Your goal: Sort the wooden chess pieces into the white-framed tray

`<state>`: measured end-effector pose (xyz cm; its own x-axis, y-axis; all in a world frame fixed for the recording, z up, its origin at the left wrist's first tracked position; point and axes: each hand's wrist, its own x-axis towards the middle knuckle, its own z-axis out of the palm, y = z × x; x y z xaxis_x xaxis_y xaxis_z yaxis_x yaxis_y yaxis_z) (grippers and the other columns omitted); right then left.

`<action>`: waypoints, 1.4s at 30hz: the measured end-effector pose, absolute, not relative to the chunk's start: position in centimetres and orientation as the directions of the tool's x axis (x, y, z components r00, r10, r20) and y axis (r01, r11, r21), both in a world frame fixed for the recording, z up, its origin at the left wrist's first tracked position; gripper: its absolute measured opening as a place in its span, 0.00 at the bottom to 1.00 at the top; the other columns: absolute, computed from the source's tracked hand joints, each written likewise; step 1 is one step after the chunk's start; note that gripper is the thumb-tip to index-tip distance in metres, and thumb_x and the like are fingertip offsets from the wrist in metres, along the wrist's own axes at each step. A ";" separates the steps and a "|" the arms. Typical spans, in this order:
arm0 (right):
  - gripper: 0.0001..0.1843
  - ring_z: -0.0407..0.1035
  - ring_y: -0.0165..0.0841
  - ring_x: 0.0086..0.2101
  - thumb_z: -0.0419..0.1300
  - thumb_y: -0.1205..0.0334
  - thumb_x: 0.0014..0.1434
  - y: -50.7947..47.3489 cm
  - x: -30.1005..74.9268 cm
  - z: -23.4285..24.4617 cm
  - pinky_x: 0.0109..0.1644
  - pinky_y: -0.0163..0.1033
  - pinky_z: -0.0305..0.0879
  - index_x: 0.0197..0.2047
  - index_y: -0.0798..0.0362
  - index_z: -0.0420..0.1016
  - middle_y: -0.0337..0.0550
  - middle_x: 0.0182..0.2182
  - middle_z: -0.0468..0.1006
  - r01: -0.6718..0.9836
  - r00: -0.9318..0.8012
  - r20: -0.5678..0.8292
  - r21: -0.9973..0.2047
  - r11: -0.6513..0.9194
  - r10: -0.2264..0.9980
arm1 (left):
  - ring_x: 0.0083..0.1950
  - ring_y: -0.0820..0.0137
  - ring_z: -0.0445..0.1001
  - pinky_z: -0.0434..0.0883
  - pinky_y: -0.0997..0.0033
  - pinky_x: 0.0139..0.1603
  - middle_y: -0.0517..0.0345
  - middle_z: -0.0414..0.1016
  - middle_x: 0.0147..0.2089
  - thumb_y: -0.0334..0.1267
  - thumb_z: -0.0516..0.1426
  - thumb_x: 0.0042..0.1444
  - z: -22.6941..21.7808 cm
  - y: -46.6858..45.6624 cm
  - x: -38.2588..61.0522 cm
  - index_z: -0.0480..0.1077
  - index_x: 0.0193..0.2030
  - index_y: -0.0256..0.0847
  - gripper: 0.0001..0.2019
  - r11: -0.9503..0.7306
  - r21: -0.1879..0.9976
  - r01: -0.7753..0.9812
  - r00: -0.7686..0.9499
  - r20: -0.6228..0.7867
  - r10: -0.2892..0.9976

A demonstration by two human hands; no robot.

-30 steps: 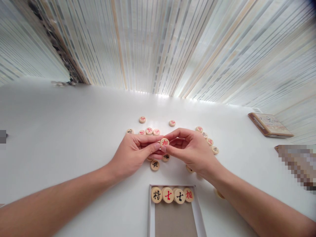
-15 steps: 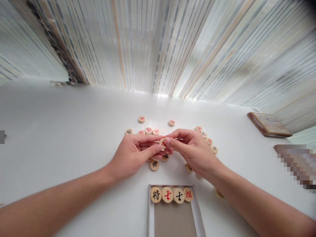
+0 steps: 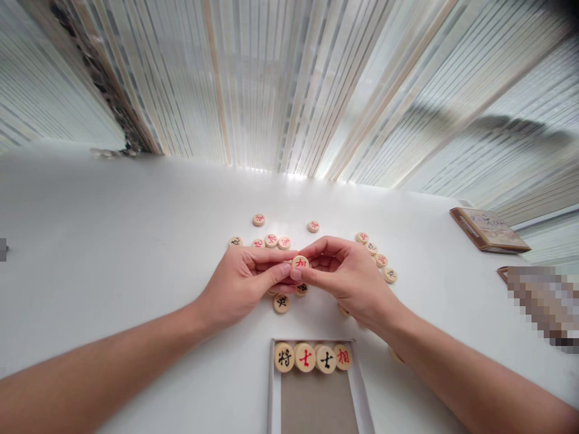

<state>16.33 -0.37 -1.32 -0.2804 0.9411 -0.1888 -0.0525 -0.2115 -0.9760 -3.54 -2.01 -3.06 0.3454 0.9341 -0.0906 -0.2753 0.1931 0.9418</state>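
Between the fingertips of both hands is a round wooden Chinese chess piece (image 3: 300, 263) with a red character on its face. My left hand (image 3: 251, 274) pinches it from the left; my right hand (image 3: 346, 271) grips it from the right, thumb at its lower edge. Just beneath the hands lie loose pieces, among them a black-lettered chess piece (image 3: 281, 303). Nearer to me sits an open tray (image 3: 357, 386), its far end lined with a row of pieces, such as a red-lettered piece (image 3: 304, 358). My hands and forearms partly cover several other pieces.
Red-lettered pieces (image 3: 271, 240) lie beyond my left hand, and a short line of pieces (image 3: 381, 260) is right of my right hand. A flat brown box (image 3: 493, 230) rests at the far right of the white table (image 3: 136, 241). Striped curtains (image 3: 253, 84) hang along the back edge.
The held piece has turned, so its red character now faces up more fully, and my right thumb has slid off its face to the lower edge. The view has shifted slightly.
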 end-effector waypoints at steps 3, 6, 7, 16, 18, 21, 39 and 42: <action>0.21 0.82 0.33 0.31 0.86 0.62 0.36 -0.4 16.3 -1.2 0.37 0.35 0.80 0.31 0.54 0.84 0.43 0.30 0.88 -0.059 -0.288 -0.207 -0.971 -0.232 0.935 | 0.45 0.65 0.89 0.86 0.79 0.44 0.52 0.90 0.44 0.34 0.69 0.63 -3.1 -2.1 -3.6 0.84 0.55 0.45 0.14 0.186 0.947 -0.263 0.363 -0.082 0.928; 0.21 0.82 0.33 0.30 0.87 0.61 0.34 -0.3 16.3 -1.1 0.36 0.35 0.80 0.30 0.55 0.84 0.43 0.28 0.87 -0.077 -0.298 -0.227 -0.962 -0.261 0.927 | 0.45 0.64 0.89 0.86 0.76 0.46 0.51 0.89 0.45 0.33 0.68 0.65 -3.1 -2.1 -3.7 0.84 0.55 0.45 0.13 0.176 0.939 -0.295 0.376 -0.056 0.925; 0.21 0.82 0.33 0.29 0.87 0.61 0.34 -0.3 16.4 -1.0 0.36 0.35 0.80 0.30 0.55 0.84 0.43 0.28 0.87 -0.082 -0.299 -0.231 -0.960 -0.266 0.926 | 0.45 0.63 0.89 0.87 0.75 0.47 0.51 0.89 0.46 0.33 0.67 0.65 -3.1 -2.1 -3.7 0.84 0.56 0.45 0.13 0.170 0.937 -0.306 0.381 -0.043 0.924; 0.17 0.79 0.30 0.27 0.85 0.59 0.42 -0.3 16.5 -1.4 0.32 0.32 0.76 0.30 0.55 0.84 0.45 0.27 0.87 -0.095 -0.307 -0.184 -0.970 -0.223 0.934 | 0.47 0.64 0.89 0.86 0.75 0.48 0.51 0.89 0.48 0.33 0.67 0.65 -2.9 -2.3 -3.7 0.84 0.56 0.45 0.14 0.113 0.953 -0.281 0.399 0.009 0.917; 0.16 0.79 0.30 0.27 0.84 0.58 0.45 -0.3 16.4 -1.4 0.32 0.32 0.76 0.30 0.55 0.85 0.45 0.27 0.87 -0.091 -0.308 -0.159 -0.976 -0.195 0.938 | 0.48 0.63 0.89 0.86 0.74 0.47 0.50 0.89 0.47 0.33 0.68 0.64 -3.1 -2.3 -3.6 0.84 0.57 0.44 0.15 0.110 0.957 -0.269 0.388 0.003 0.922; 0.13 0.78 0.29 0.27 0.82 0.58 0.49 -0.3 16.4 -1.5 0.33 0.32 0.77 0.31 0.55 0.87 0.44 0.26 0.86 -0.082 -0.311 -0.094 -0.989 -0.125 0.946 | 0.46 0.63 0.89 0.86 0.73 0.48 0.50 0.89 0.45 0.35 0.70 0.62 -3.3 -2.2 -3.5 0.85 0.55 0.41 0.14 0.119 0.956 -0.266 0.347 -0.021 0.938; 0.07 0.83 0.36 0.41 0.75 0.60 0.61 -0.2 16.7 -2.6 0.48 0.41 0.81 0.43 0.48 0.88 0.46 0.39 0.88 -0.014 -0.336 0.161 -0.986 0.166 0.928 | 0.49 0.62 0.88 0.85 0.70 0.53 0.52 0.89 0.45 0.32 0.74 0.53 -3.4 -2.3 -2.9 0.88 0.44 0.40 0.11 0.012 0.974 -0.227 0.079 0.006 0.997; 0.11 0.84 0.38 0.41 0.77 0.58 0.58 -0.1 16.7 -2.2 0.47 0.42 0.82 0.45 0.48 0.89 0.46 0.39 0.89 -0.057 -0.346 0.059 -0.997 0.042 0.936 | 0.48 0.60 0.89 0.86 0.67 0.52 0.51 0.89 0.46 0.33 0.74 0.53 -3.5 -2.3 -2.9 0.86 0.49 0.39 0.16 0.056 0.959 -0.279 0.113 -0.025 0.993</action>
<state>16.68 -0.14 -2.20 -0.3457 0.9365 0.0594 -0.0573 0.0421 -0.9975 -2.92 -2.29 -3.46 0.1128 0.9933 -0.0248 -0.2786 0.0556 0.9588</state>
